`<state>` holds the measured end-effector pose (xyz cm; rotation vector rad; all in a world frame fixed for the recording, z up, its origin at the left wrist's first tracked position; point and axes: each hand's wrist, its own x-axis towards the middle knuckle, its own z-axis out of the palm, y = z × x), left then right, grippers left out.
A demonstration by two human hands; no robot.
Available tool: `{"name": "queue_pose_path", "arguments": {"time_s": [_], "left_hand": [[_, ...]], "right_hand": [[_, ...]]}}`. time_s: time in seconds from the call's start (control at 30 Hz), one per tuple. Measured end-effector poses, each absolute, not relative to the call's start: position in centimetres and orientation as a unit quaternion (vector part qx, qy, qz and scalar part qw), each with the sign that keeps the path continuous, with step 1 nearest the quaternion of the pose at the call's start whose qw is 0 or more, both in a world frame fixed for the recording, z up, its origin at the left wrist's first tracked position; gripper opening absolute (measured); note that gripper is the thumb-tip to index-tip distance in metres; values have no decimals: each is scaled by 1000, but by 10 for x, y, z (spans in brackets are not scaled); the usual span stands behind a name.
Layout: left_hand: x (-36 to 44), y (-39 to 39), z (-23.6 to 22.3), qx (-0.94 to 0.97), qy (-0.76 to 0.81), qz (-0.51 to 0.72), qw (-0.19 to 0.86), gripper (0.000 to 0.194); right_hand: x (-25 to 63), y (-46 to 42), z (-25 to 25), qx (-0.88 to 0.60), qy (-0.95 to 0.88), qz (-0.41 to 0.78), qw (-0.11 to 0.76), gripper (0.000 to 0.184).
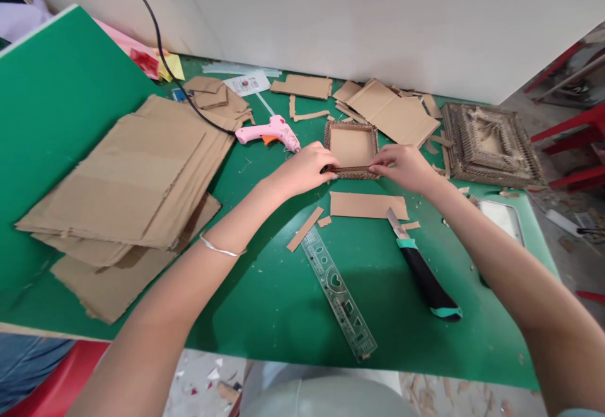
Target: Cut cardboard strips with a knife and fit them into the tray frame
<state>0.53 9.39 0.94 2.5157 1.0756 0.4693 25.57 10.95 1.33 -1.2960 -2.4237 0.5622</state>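
Note:
A small square cardboard tray with corrugated walls lies on the green table between my hands. My left hand pinches its near left corner, fingers over the wall. At the near right corner, my right hand has thumb and fingers closed on the wall. Just in front of the tray is a flat cardboard strip. A knife with a black and teal handle rests its blade by that strip. To its left lies a clear stencil ruler, with a narrow cardboard scrap at its far end.
A pink glue gun with a black cord lies left of the tray. Stacked cardboard sheets cover the table's left side. A layered corrugated cardboard piece sits at the right, near a phone-like white object. Cardboard offcuts lie behind.

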Motion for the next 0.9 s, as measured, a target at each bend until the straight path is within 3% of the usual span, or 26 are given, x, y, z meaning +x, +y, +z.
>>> {"name": "queue_pose_path", "arguments": {"time_s": [0.1,0.23,0.4,0.53,0.63,0.9], "left_hand": [[6,93,9,892,383,164,174,19],[6,94,9,898,376,150,170,18],[9,95,13,899,384,129,166,18],[24,96,17,906,392,111,115,25],[44,99,17,918,376,99,82,20],[79,112,8,918,358,124,116,21]], "right_hand": [[258,112,11,-465,-820,276,190,22],[268,118,17,-440,-822,331,148,25],[272,120,22,-455,-839,280,104,25],[272,117,20,-460,-840,262,119,22],[272,115,18,-454,-842,261,133,22],[276,104,29,-486,-836,216,131,26]]}}
